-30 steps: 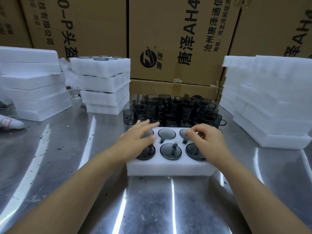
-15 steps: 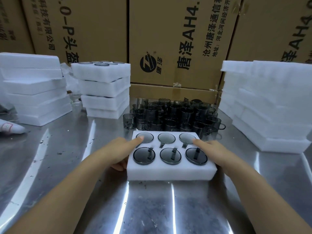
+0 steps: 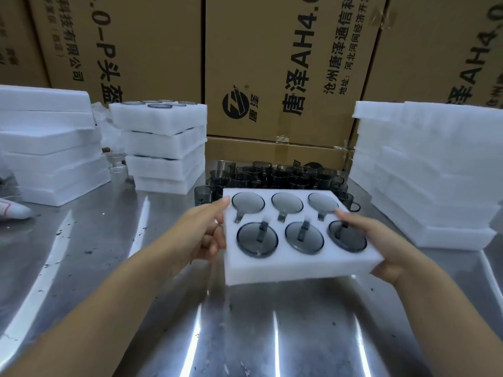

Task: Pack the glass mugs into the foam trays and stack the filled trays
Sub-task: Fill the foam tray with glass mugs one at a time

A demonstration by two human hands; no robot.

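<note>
Full six-mug foam tray (image 3: pixel 299 265) now lifted off the desk (image 3: pixel 245 336) at mid-frame, my left hand (image 3: pixel 206 235) and right hand (image 3: pixel 381 246) clamped on its ends, so packing looks done and it probably goes onto the filled stack (image 3: pixel 163 148) upper left.

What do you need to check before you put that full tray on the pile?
1. All six holes of the foam tray hold mugs: ok.
2. The left hand grips the tray's left edge: ok.
3. The right hand grips its right edge: ok.
4. The tray is lifted off the table: ok.
5. The mugs sit fully down: cannot tell.
6. The stack of filled trays stands straight: cannot tell.
</note>
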